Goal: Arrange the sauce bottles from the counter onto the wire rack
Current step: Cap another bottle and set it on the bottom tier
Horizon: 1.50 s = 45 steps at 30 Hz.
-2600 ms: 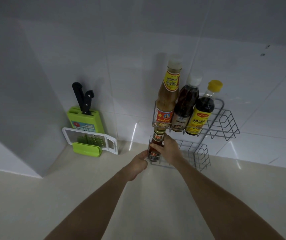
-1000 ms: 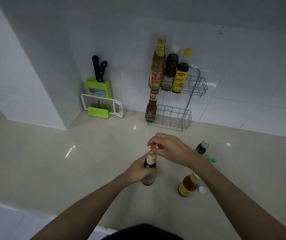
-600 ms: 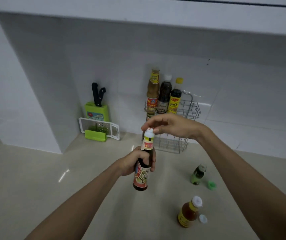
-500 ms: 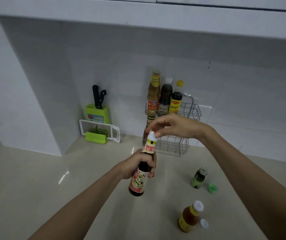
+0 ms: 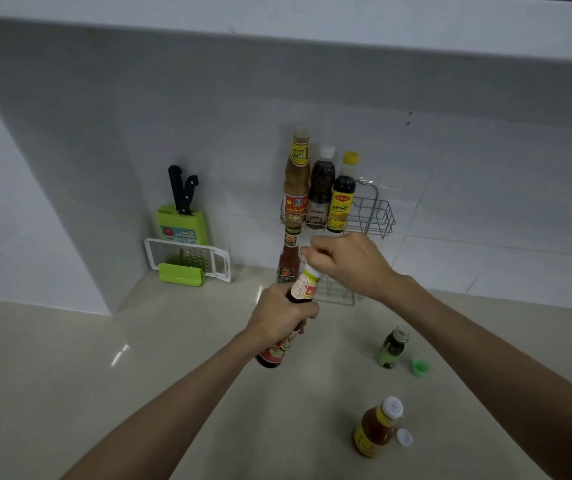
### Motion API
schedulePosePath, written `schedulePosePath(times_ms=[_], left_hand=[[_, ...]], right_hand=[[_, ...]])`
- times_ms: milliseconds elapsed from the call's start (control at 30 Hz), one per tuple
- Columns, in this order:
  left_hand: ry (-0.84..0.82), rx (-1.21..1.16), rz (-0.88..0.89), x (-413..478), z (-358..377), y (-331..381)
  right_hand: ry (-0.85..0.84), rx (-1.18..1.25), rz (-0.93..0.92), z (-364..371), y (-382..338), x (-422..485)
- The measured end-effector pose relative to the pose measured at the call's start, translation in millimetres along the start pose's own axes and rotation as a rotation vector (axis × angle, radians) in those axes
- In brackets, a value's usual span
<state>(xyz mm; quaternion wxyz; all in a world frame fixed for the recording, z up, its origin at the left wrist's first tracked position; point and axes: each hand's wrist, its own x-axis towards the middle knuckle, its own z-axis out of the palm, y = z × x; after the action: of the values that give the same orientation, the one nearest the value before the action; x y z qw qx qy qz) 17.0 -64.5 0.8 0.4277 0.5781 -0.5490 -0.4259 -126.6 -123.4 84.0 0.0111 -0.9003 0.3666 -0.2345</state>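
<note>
My left hand (image 5: 279, 317) grips a dark sauce bottle (image 5: 303, 288) with a white cap, tilted and held above the counter just in front of the wire rack (image 5: 374, 216). My right hand (image 5: 347, 263) hovers at the bottle's cap with fingers curled; whether it touches the cap is unclear. The rack's upper tier holds three tall bottles (image 5: 319, 188). A red sauce bottle (image 5: 288, 259) stands at the left of the lower tier. A small green bottle (image 5: 392, 346) and an orange sauce bottle (image 5: 376, 427) stand on the counter to the right.
A green cap (image 5: 419, 368) and a white cap (image 5: 404, 437) lie loose beside the counter bottles. A green knife block (image 5: 182, 221) with a white grater (image 5: 187, 259) stands in the back left corner. A cabinet overhangs above.
The dark bottle was lifted off the counter in my left hand and carried forward toward the rack. My right hand stayed at its cap.
</note>
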Motion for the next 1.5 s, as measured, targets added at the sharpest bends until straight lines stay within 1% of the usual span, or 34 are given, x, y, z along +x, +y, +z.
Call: schedulePosePath(times_ms=[67,100,167,233,367,567,633,733,867,1033,1167,1200,1233,1267,1300,1333,1367,1400,1433,1467,1500], left_hand=[[-0.211,-0.124,0.003,-0.1,-9.1,0.7],[-0.293,-0.177,-0.004,-0.8,-13.6,0.4],[-0.366,-0.226,-0.017,-1.8,-17.8,-1.2],[-0.39,-0.244,-0.021,-3.8,-18.7,-1.8],[-0.435,-0.278,-0.015,-7.3,-18.3,-2.7],[-0.617,-0.415,-0.037,-15.0,-17.8,-0.3],[-0.617,-0.408,-0.044,-15.5,-17.6,-0.1],[-0.552,-0.367,-0.038,-15.8,-17.8,-2.0],[-0.469,-0.368,-0.044,-17.9,-13.4,-3.3],[-0.266,-0.214,-0.05,-13.7,-12.9,-10.0],[-0.147,-0.176,-0.081,-14.6,-6.9,-16.4],[-0.15,-0.183,-0.08,-15.6,-6.4,-17.8],[-0.189,-0.201,-0.073,-17.0,-7.5,-17.8],[-0.272,-0.231,-0.066,-18.2,-9.9,-15.8],[-0.391,-0.265,-0.066,-18.9,-13.4,-11.2],[-0.523,-0.292,-0.073,-19.0,-16.9,-4.8],[-0.64,-0.305,-0.083,-19.2,-20.2,2.0],[-0.716,-0.308,-0.086,-18.6,-22.1,7.1],[-0.736,-0.302,-0.083,-18.3,-23.3,10.1],[-0.692,-0.291,-0.085,-17.5,-23.2,10.2],[-0.59,-0.263,-0.094,-17.5,-22.4,9.8]], right_hand=[[-0.137,0.113,-0.084,-10.3,4.7,0.8],[-0.215,0.169,-0.096,-16.0,6.3,1.9],[-0.349,0.262,-0.096,-25.7,7.8,5.4],[-0.443,0.359,-0.091,-31.5,7.5,8.7],[-0.522,0.522,-0.06,-38.8,4.7,10.9],[-0.56,0.69,-0.051,-44.2,3.3,12.8],[-0.57,0.643,-0.055,-45.0,3.0,14.6],[-0.559,0.571,-0.029,-42.0,1.0,16.6],[-0.505,0.613,0.033,-35.9,0.7,13.7],[-0.437,0.533,0.067,-24.6,-0.8,5.3],[-0.442,0.396,0.001,-17.3,-3.1,5.7],[-0.444,0.362,-0.029,-15.8,-3.8,5.4],[-0.447,0.313,-0.067,-14.2,-4.7,4.0],[-0.448,0.25,-0.112,-12.9,-5.8,1.2],[-0.437,0.176,-0.158,-11.8,-6.4,-2.3],[-0.386,0.083,-0.227,-11.4,-6.6,-5.2],[-0.298,-0.018,-0.32,-10.6,-5.4,-7.4],[-0.213,-0.108,-0.407,-9.3,-3.0,-7.9],[-0.151,-0.16,-0.435,-8.7,-2.3,-7.0],[-0.116,-0.19,-0.401,-6.5,-1.9,-5.8],[-0.112,-0.213,-0.317,-2.5,-3.2,-5.1]])
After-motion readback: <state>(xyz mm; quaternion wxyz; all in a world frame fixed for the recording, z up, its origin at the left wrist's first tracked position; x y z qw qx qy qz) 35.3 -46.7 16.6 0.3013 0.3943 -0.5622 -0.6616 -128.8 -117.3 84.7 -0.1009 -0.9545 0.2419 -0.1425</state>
